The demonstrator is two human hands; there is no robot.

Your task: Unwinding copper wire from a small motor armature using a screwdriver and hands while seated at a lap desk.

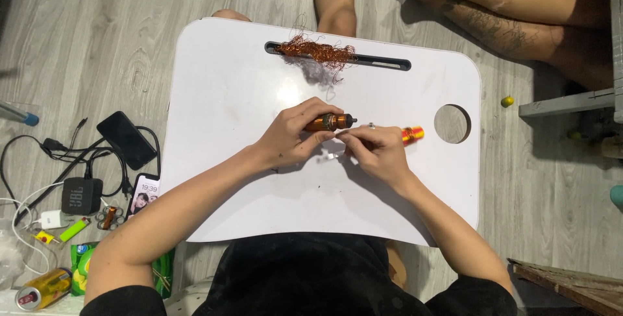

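Left hand (295, 135) is wrapped around a shiny copper-wound motor core (329, 122) mid-tray, right hand (376, 150) pinches something tiny at its 4 o'clock, fuzzy copper wire tangle (318, 50) at 12 on the smooth white tray (227, 82).

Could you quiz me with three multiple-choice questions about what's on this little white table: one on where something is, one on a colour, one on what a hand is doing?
1. Where does the wire tangle lie?
A. on the table's slot
B. in the round hole
C. on the floor

2. What colour is the wire?
A. blue
B. copper
C. green

3. What is the left hand doing?
A. resting flat
B. gripping a copper coil
C. holding a phone

Answers: 1 A, it sits across the slot; 2 B, orange-brown strands; 3 B, fingers wrap the coil.
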